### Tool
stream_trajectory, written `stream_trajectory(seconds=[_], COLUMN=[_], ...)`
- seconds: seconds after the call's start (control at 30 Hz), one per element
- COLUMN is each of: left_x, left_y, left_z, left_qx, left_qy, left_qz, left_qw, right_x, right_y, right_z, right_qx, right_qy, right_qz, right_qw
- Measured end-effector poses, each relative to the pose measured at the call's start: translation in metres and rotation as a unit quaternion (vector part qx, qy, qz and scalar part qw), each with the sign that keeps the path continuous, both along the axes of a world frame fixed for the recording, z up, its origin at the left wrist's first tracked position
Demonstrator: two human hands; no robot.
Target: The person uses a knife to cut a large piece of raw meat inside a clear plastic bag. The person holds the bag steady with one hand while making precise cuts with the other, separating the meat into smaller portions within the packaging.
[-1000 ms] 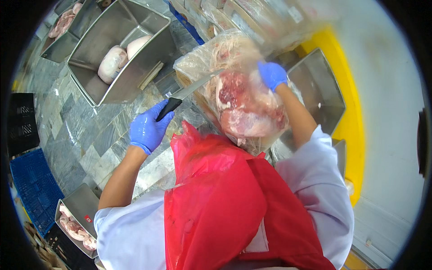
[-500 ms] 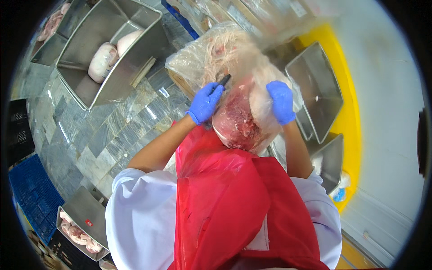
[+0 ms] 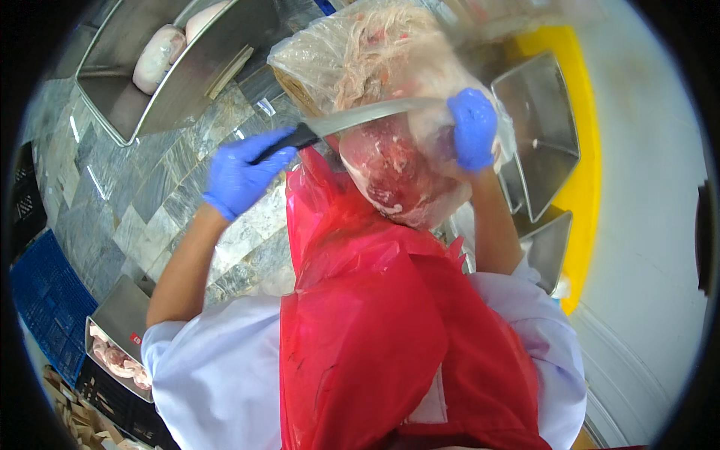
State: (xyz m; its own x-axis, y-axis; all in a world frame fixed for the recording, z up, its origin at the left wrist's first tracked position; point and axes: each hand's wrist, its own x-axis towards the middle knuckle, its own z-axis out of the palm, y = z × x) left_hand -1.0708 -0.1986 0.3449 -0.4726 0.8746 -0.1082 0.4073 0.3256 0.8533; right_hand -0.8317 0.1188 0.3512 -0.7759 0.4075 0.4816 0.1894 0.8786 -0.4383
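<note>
Black at its handle, a knife is being held in the closed left grip, its blade being extended toward the right grip across a big piece of red and pale meat. Along its pale side, the meat is being touched by the right grip, whose tightness cannot be told, while a metal bin is being seen just to that grip's right.

Bright, fairly even light; white glare streaks on floor tiles. Hazy smear toward upper right softens the meat up top. Fisheye bends edges, black rim.
</note>
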Motion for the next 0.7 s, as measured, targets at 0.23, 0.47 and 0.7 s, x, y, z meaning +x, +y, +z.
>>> stream_trajectory(seconds=[0.23, 0.47, 0.7], left_x=[-0.036, -0.037, -0.039], left_y=[-0.013, 0.027, 0.056], left_z=[0.091, 0.13, 0.141], left_qx=[-0.101, -0.109, -0.083], left_qy=[0.197, 0.334, 0.362], left_qz=[-0.083, -0.153, -0.214], left_qw=[0.972, 0.923, 0.903], right_x=[-0.003, -0.001, 0.066], right_y=[0.015, 0.009, 0.031], right_z=[-0.024, -0.01, 0.027], right_qx=[0.047, -0.196, 0.03], right_qy=[0.061, -0.007, -0.044], right_qz=[0.039, -0.027, -0.141], right_qw=[0.996, 0.98, 0.989])
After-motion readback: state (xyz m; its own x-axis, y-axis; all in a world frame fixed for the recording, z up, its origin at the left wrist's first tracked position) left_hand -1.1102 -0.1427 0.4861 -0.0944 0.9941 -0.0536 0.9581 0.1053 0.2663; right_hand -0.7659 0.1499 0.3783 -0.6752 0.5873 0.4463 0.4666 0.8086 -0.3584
